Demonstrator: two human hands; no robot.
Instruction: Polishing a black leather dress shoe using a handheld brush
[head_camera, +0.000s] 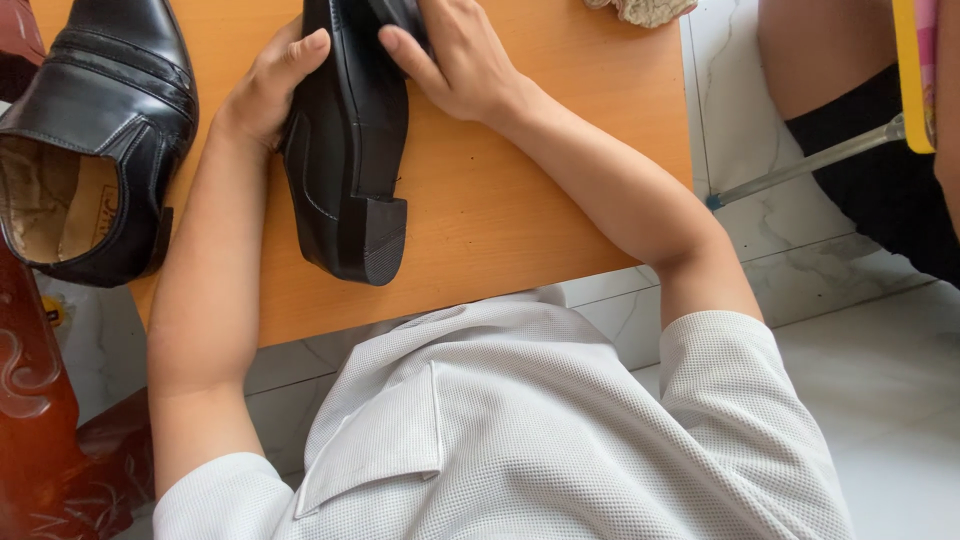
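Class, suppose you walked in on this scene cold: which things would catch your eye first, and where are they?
First, the glossy black leather dress shoe turned on its side at the middle of the orange wooden table, gripped by the left hand and the right hand. Next, its upright twin shoe at the table's left edge, tan lining showing.

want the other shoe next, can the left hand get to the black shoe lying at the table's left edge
Probably yes: the left hand holds the tilted black shoe right beside the second black shoe, with only bare orange tabletop between, though it must let go first.
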